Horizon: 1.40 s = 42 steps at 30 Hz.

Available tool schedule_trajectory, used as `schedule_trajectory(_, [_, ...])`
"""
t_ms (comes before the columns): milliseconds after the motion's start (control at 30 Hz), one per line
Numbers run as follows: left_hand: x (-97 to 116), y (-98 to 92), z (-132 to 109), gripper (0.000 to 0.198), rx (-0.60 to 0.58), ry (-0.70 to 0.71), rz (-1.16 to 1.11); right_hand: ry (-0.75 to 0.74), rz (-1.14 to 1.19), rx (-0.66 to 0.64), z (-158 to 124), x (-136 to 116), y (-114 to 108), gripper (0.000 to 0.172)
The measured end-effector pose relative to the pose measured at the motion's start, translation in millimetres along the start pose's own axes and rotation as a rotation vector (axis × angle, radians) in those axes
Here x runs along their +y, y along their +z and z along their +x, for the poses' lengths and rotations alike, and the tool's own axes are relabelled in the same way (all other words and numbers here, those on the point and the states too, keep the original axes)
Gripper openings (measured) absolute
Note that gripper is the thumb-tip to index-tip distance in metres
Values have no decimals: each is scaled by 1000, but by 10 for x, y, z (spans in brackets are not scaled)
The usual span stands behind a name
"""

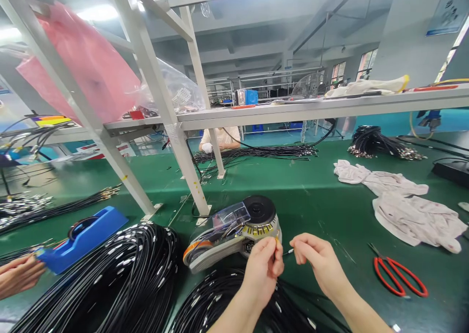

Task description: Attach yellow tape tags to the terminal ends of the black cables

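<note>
A round automatic tape dispenser (261, 210) with a black top and short yellow strips around its rim stands in front of me. My left hand (262, 264) is closed at its right edge, with a small bit of yellow tape (277, 240) at the fingertips. Just to the right, my right hand (318, 259) is closed in a pinch beside a thin black cable's whitish end (289, 251); the fingers partly hide it. Below both hands lies a coil of black cables (208, 299) with white labels.
Another coil of black cables (146, 255) lies left, near a blue tape holder (88, 235) touched by another person's hand (22, 274). Red-handled scissors (397, 274) and white gloves (417, 218) lie right. Metal shelf posts (186, 162) rise from the green table. Across it sits a person (222, 138).
</note>
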State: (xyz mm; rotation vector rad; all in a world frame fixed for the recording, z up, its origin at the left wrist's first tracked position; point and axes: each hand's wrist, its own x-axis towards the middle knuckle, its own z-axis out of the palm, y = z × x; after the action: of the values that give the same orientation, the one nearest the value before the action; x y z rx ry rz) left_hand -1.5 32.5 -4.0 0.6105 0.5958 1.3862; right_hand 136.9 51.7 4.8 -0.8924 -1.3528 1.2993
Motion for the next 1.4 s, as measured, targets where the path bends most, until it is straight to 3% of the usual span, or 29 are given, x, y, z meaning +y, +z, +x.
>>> schedule_trajectory(133, [-87, -66, 32, 23, -165, -162, -136, 80, 76, -66, -59, -6, 120, 17])
schedule_trajectory(233, [-128, -101, 47, 21, -178, -217, -189, 113, 120, -82, -79, -24, 184, 15])
schedule_trajectory(433, [-186, -63, 18, 23, -156, -268, -162, 17, -22, -30, -43, -69, 172, 8])
schedule_trajectory(833, [-245, 31, -32, 31, -77, -159, -65, 90, 57, -60, -49, -46, 177, 2])
schedule_trajectory(1100, [-272, 1, -24, 31, -16, -173, -51, 206, 313, -8, -72, 22, 246, 7])
schedule_trajectory(1400, [-245, 43, -32, 33, -24, -139, -41, 212, 288, -16, -64, -19, 227, 3])
